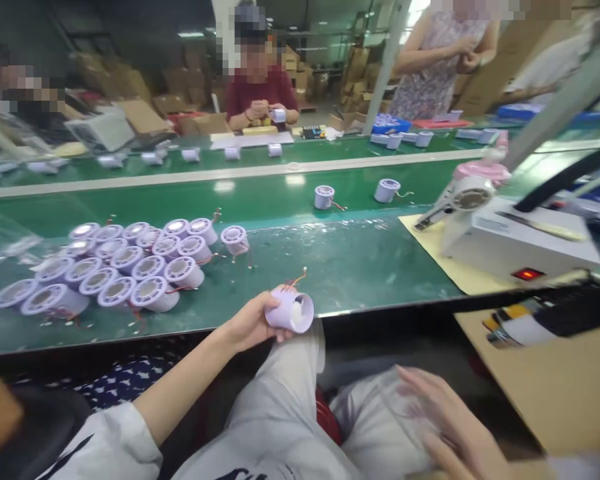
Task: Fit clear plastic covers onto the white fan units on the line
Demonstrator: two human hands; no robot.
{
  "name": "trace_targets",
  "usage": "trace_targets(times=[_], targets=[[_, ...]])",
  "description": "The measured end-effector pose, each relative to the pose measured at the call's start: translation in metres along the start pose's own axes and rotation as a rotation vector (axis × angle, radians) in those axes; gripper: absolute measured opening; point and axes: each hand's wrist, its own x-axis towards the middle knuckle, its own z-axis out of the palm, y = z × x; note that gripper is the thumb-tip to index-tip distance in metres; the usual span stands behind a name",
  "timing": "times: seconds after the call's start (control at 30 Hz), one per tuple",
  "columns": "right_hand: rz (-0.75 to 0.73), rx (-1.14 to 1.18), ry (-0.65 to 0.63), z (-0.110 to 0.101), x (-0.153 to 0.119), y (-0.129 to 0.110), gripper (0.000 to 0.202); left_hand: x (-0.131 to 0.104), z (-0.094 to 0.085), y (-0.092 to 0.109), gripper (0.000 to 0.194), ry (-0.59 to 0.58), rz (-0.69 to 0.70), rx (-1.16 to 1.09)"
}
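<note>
Lilac housing (281, 312) shows in the head view at the near edge of the green surface (330, 267), gripped by the left hand (250, 319); the blurred right hand (445, 410) hovers near the lap (285, 400), fingers apart. Its loose wires (300, 276) might snag, or a one-handed slip drop it. Similar housings (149, 267) cluster leftward; beyond are co-workers (263, 90) and cardboard boxes (185, 87).

own hands (257, 319) 2 | held cup (283, 312) 1 | clustered cups (149, 269) ~20
</note>
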Motion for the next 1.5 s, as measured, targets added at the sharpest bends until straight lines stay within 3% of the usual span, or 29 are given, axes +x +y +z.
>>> trace_targets(times=[0.07,0.17,0.3,0.4,0.53,0.63,0.77,0.9,1.0,1.13,1.37,1.5], targets=[[-0.074,-0.202,-0.008,0.011,0.012,-0.024,0.046,0.011,0.028,-0.008,0.042,-0.206,-0.017,-0.132],[-0.131,-0.449,0.074,0.023,0.031,-0.049,0.048,0.023,0.059,-0.009,0.035,-0.404,-0.018,-0.121],[-0.031,-0.586,0.079,0.022,0.038,-0.054,0.046,0.031,0.077,0.004,0.020,-0.606,0.076,0.106],[0.076,-0.429,-0.024,0.015,0.033,-0.052,0.025,0.031,0.081,0.012,0.019,-0.554,0.269,0.406],[0.234,0.033,-0.036,0.011,0.028,-0.054,0.004,0.029,0.086,0.008,0.022,-0.378,0.341,0.446],[0.369,0.261,0.066,0.011,0.028,-0.057,0.025,0.030,0.088,-0.003,0.044,-0.308,0.380,0.416],[0.462,0.414,0.211,0.009,0.029,-0.053,0.030,0.032,0.086,-0.013,0.067,-0.395,0.481,0.438],[0.479,0.611,0.256,0.006,0.027,-0.047,0.031,0.029,0.087,-0.014,0.068,-0.531,0.344,0.239],[0.321,0.496,0.164,0.007,0.021,-0.046,0.013,0.024,0.088,-0.013,0.069,-0.515,0.172,0.044],[0.148,0.237,0.121,0.012,0.010,-0.046,0.030,0.021,0.086,-0.012,0.072,-0.528,0.086,0.023],[0.242,0.358,0.074,0.009,0.002,-0.049,0.036,0.018,0.082,-0.009,0.073,-0.611,0.266,0.075],[0.328,0.466,0.060,0.008,0.002,-0.055,0.035,0.014,0.082,-0.007,0.072,-0.615,0.283,0.095]])
